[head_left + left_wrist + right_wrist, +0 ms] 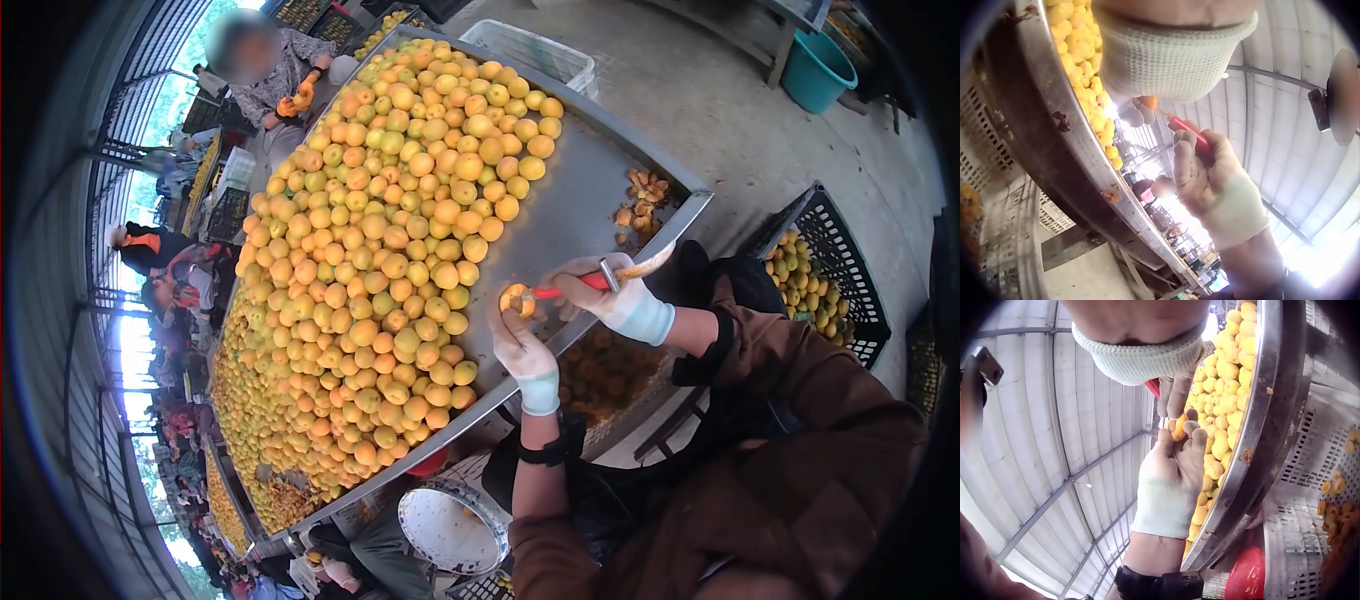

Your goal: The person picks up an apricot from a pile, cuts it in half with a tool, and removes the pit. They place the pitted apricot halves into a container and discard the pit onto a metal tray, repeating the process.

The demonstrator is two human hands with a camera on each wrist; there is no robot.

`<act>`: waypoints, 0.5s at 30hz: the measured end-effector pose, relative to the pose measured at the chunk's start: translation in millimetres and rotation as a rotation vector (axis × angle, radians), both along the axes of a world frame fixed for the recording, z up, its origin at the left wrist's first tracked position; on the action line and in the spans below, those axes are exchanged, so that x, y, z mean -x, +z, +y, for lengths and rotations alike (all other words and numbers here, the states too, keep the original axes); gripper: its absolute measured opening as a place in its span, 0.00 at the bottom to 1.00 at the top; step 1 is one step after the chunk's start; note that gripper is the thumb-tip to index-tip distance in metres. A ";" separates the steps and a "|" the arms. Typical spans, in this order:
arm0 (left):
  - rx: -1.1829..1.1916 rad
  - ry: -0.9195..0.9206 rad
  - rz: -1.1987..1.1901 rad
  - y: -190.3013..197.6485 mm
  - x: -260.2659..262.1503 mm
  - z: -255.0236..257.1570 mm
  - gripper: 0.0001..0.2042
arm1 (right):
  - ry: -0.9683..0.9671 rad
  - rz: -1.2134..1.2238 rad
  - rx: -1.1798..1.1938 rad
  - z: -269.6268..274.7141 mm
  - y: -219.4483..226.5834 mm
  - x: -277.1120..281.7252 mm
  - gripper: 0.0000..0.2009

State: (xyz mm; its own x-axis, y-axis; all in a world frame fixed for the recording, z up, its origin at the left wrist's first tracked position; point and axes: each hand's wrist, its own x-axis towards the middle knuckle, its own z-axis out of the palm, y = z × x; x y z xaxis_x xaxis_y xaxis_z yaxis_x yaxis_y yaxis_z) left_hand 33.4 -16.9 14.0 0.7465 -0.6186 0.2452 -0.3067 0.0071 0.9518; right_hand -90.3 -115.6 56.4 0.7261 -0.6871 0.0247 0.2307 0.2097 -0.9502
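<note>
Holding a small orange fruit, the left hand has its fingers bent round it in the head view. The right hand's fingers are closed round a red tool, with its front end at the fruit. The hands are close together, likely so the tool can reach while the fruit stays still. A big heap of fruit lies on the metal bench, just past the left fingers, maybe so fruit is easy to reach. Torn orange bits lie beyond the right fingers, apart from the heap.

In the left wrist view, the glove cuff hides much of the left hand. Its fingers touch the fruit, while the right fingers wrap the red handle, probably to steer it.

In the right wrist view, the left fingers pinch the fruit near their tips, perhaps leaving room for the tool. The right fingers are near it, but I cannot see their whole grip. A white basket sits below the fingers, past the bench edge.
</note>
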 end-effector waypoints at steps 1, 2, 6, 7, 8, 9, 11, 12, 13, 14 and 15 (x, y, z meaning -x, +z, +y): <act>-0.075 0.029 -0.049 1.0 2.7 -0.4 0.16 | -0.016 0.015 0.130 -0.1 -2.4 0.6 0.09; -0.113 0.086 -0.227 0.3 6.4 -3.2 0.15 | -0.080 -0.023 0.395 0.4 -9.8 -0.3 0.09; -0.124 0.108 -0.238 10.6 12.5 -5.8 0.15 | -0.005 0.073 0.061 -1.3 -8.4 -2.7 0.09; -0.124 0.111 -0.244 9.0 10.2 -4.6 0.15 | -0.003 0.067 0.061 -3.5 -10.4 -4.0 0.09; -0.129 0.074 -0.139 5.9 6.3 -2.9 0.15 | -0.013 0.011 -0.064 -5.2 -14.3 -6.0 0.09; -0.130 0.040 -0.034 4.5 2.9 -1.7 0.16 | -0.019 -0.046 -0.186 -6.3 -16.3 -7.9 0.10; -0.076 -0.003 0.031 8.4 2.1 -2.5 0.16 | -0.060 -0.027 -0.195 -7.9 -13.2 -7.8 0.12; -0.025 -0.056 0.103 9.7 1.7 -2.6 0.17 | -0.047 -0.002 -0.276 -10.7 -13.6 -7.5 0.13; -0.022 -0.050 0.100 10.0 0.2 -1.9 0.17 | -0.035 0.024 -0.356 -12.7 -13.6 -7.3 0.14; 0.011 -0.085 0.178 9.7 -1.5 -0.7 0.18 | -0.018 0.036 -0.400 -12.9 -13.0 -7.1 0.15; 0.043 -0.120 0.256 9.1 -2.9 0.5 0.18 | -0.013 0.035 -0.399 -12.8 -13.4 -7.7 0.15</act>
